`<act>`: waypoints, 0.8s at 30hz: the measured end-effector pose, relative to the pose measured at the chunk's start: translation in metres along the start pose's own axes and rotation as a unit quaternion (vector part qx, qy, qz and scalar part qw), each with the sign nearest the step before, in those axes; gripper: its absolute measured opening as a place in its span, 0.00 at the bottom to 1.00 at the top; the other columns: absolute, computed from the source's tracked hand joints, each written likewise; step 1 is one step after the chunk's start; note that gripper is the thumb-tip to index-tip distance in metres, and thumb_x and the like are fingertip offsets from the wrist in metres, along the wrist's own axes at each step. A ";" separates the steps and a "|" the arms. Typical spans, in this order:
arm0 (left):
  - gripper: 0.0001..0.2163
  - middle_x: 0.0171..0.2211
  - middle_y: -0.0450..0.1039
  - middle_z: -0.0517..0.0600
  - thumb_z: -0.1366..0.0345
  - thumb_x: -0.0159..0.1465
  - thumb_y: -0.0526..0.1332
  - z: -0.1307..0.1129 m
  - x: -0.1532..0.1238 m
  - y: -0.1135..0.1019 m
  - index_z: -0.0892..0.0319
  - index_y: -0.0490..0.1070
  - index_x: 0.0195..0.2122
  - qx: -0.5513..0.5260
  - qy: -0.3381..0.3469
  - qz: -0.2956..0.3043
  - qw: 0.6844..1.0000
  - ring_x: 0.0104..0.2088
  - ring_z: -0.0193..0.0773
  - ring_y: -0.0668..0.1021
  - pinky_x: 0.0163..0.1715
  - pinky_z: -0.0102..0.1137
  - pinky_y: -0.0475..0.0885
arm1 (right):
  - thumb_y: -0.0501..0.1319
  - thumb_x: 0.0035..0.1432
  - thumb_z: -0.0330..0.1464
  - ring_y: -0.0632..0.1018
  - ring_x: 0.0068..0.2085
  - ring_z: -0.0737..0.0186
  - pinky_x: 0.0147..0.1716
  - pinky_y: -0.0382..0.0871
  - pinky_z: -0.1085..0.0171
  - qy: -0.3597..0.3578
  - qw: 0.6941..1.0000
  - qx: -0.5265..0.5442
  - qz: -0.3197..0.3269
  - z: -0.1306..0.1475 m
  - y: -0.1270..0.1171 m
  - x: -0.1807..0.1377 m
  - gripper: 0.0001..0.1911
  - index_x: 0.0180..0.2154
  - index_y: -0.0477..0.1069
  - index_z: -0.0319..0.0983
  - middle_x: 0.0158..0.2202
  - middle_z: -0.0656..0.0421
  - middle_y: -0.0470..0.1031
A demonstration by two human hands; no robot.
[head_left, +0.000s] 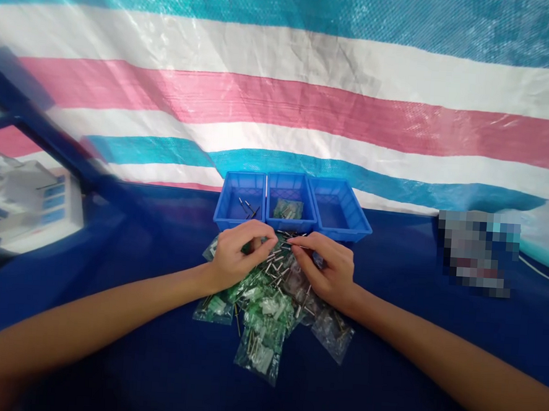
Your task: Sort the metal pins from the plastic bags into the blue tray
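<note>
My left hand point(237, 254) and my right hand point(327, 267) meet over a heap of small clear plastic bags point(267, 317) holding green parts and thin metal pins, on a dark blue cloth. Both hands have their fingers pinched together, fingertips nearly touching, on small pieces from the heap, probably pins; I cannot make them out. Loose metal pins point(284, 256) lie between the hands. Just behind stand three blue plastic bins: the left bin point(230, 212) has a few pins, the middle bin point(282, 187) holds a bag of green parts, the right bin point(348, 219) looks bare.
A striped pink, white and teal tarp point(280, 106) hangs behind the table. A white device point(27, 209) sits at the far left behind a blue bar. A blurred patch point(479, 252) and pale blue material point(545, 237) lie at the right.
</note>
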State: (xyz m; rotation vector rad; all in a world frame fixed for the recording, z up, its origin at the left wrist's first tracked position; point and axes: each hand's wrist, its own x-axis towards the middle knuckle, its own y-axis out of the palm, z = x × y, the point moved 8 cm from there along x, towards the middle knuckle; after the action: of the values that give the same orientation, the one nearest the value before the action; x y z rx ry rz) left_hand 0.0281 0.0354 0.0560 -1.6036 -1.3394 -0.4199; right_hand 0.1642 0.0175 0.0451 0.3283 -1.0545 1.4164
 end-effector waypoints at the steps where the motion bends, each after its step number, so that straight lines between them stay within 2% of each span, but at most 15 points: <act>1: 0.03 0.26 0.73 0.48 0.71 0.61 0.58 0.000 0.000 0.000 0.61 0.70 0.31 0.002 -0.001 0.000 1.000 0.25 0.29 0.73 0.25 0.26 0.70 | 0.56 0.57 0.26 0.69 0.22 0.69 0.21 0.63 0.69 0.000 1.000 0.001 -0.001 0.000 0.000 0.000 0.06 0.35 0.72 0.38 0.21 0.62 0.69; 14: 0.03 0.23 0.72 0.46 0.72 0.60 0.59 -0.002 0.001 0.000 0.60 0.71 0.31 -0.003 0.003 -0.006 1.000 0.22 0.28 0.71 0.23 0.24 0.69 | 0.57 0.57 0.26 0.68 0.21 0.70 0.20 0.62 0.69 -0.004 1.000 0.010 -0.005 0.000 0.000 -0.002 0.07 0.37 0.72 0.39 0.21 0.63 0.68; 24: 0.02 0.25 0.73 0.47 0.72 0.60 0.59 0.000 -0.001 0.000 0.60 0.71 0.32 0.003 0.005 -0.005 1.000 0.21 0.27 0.71 0.23 0.24 0.68 | 0.57 0.56 0.25 0.68 0.22 0.71 0.20 0.63 0.69 -0.020 1.000 0.019 -0.008 0.002 0.000 -0.001 0.10 0.40 0.72 0.39 0.22 0.62 0.69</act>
State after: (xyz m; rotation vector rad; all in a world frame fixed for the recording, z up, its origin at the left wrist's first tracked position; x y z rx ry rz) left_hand 0.0278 0.0350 0.0557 -1.5893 -1.3405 -0.4284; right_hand 0.1634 0.0158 0.0454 0.3934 -1.0563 1.4212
